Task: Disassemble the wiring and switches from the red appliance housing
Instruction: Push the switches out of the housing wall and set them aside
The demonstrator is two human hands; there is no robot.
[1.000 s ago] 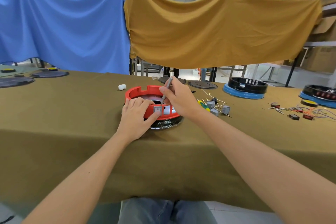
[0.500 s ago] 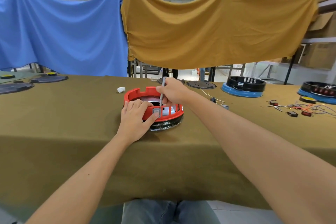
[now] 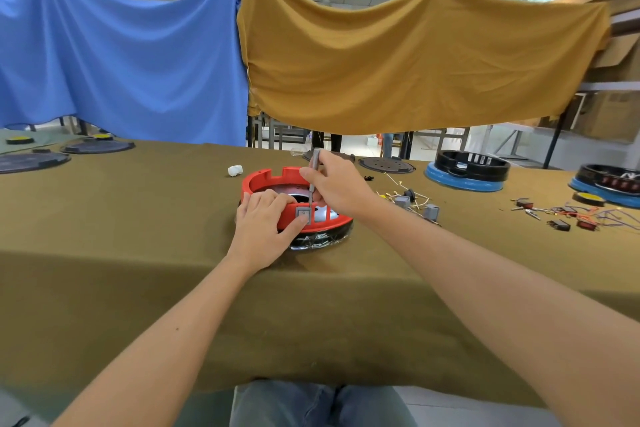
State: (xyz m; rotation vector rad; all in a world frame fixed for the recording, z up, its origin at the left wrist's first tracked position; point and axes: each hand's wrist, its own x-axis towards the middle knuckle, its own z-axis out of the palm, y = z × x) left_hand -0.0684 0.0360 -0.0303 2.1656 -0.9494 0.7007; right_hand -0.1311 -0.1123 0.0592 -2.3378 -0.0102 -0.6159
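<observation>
Right hand holds screwdriver upright (tip down) inside red housing.

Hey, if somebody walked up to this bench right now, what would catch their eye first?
Probably the red housing at the table's middle, with the left hand gripping its near wall and the right hand holding a grey screwdriver upright inside it. Behind hang a blue cloth on the left and a mustard cloth on the right.
</observation>
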